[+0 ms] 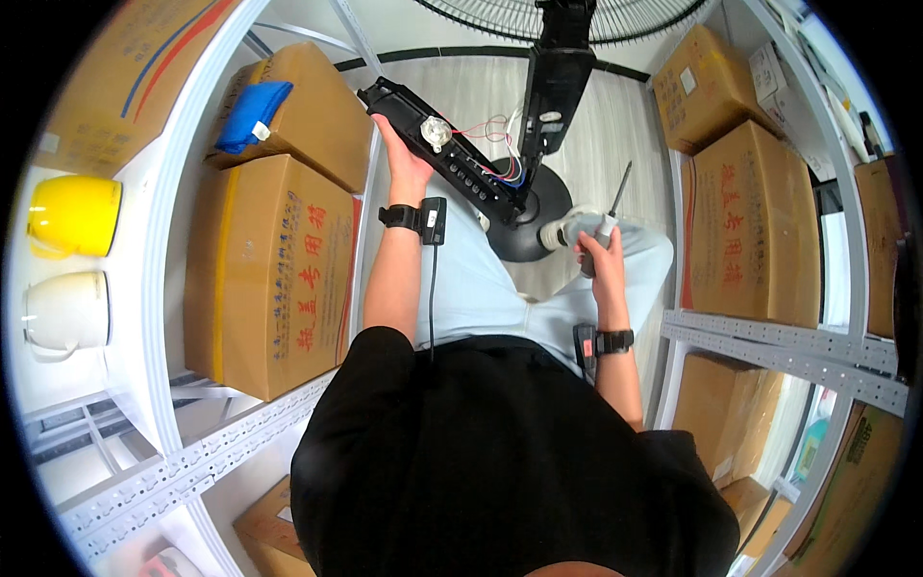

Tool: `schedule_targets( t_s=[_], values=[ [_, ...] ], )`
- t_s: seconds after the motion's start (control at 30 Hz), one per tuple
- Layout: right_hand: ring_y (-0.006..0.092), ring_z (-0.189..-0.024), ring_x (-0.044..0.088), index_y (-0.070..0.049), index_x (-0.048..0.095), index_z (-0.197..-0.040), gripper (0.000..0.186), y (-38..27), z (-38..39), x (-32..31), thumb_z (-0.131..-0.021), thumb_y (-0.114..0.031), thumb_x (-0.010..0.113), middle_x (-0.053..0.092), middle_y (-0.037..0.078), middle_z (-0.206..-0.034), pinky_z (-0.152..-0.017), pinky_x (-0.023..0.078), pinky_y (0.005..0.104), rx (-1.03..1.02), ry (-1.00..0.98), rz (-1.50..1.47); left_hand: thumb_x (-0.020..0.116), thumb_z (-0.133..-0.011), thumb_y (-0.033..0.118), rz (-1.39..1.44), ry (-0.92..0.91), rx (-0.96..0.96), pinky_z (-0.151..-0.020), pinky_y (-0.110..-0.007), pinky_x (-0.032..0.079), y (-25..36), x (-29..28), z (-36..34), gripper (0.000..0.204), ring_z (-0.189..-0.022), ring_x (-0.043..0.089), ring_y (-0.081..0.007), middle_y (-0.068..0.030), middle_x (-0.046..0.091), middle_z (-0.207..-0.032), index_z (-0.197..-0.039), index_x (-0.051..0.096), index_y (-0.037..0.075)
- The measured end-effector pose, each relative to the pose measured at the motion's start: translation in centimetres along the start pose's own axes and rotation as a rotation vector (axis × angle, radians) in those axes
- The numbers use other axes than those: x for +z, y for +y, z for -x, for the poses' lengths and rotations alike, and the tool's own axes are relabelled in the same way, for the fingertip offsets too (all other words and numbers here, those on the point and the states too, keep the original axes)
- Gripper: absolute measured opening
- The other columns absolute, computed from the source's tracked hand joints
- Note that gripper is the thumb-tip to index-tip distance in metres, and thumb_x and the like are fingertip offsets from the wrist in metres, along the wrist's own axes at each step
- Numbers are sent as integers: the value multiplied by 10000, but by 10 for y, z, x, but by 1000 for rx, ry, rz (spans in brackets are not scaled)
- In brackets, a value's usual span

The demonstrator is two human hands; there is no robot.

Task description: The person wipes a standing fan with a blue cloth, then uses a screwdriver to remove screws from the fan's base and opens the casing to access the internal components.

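My left hand (404, 159) is closed on the side of a long black fan control panel (476, 178), which tilts away from the fan's body. A round white motor (436, 133) and a row of buttons show on the panel's inner side. Red, white and blue wires (505, 173) run from it to the black fan column (556, 91). In my right hand (606, 264) is a screwdriver (606, 229) with a grey handle, its shaft pointing up and away. The fan's round black base (519, 245) sits on the floor between my legs.
A wire fan guard (490, 17) stands at the far edge. Metal shelves (769, 332) with cardboard boxes (264, 274) close in on both sides. A yellow mug (77, 216) and a white mug (72, 313) stand on the left shelf. A blue packet (255, 115) lies on a box.
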State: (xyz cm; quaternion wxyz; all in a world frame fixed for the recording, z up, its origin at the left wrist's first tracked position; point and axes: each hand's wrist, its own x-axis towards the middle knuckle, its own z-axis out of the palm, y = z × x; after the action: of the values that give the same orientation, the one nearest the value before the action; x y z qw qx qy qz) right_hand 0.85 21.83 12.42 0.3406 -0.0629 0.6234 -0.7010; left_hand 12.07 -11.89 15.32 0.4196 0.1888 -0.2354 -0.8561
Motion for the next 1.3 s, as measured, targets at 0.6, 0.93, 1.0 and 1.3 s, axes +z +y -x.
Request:
schedule_targets(
  t_s=[0.6,0.93,1.0,1.3],
  values=[
    [75,-463,484,-101,456,-875,276,61,-19,54,-800,-85,721,535,-4,-677,-412,377,222,54,13,-49,570,-892,502,27,6,-311,-894,-447,507,-65,-23,13,565,-1007,617,-280,-121,629,-1114,-1200,542,29],
    [72,-498,502,-84,502,-903,257,54,-27,66,-801,-122,736,550,-6,-698,-436,387,222,-7,38,-51,627,-780,9,-129,-7,-285,-790,-412,558,-95,-38,25,307,-855,663,-255,-120,655,-948,-1082,570,22],
    [74,-507,512,-84,527,-888,242,53,-29,59,-800,-151,742,559,-5,-705,-437,389,226,-64,59,75,614,-751,-58,-143,-21,-197,-785,-415,564,-94,-33,24,387,-864,657,-259,-106,633,-969,-1116,527,38],
    [263,-910,584,-62,507,-1292,565,-5,-1,20,-746,-97,650,531,141,-1049,-786,474,346,-465,131,896,595,-741,-101,-193,-150,-141,-733,-432,581,-85,-27,25,603,-907,628,-271,-130,566,-1069,-1263,359,88]
  ],
)
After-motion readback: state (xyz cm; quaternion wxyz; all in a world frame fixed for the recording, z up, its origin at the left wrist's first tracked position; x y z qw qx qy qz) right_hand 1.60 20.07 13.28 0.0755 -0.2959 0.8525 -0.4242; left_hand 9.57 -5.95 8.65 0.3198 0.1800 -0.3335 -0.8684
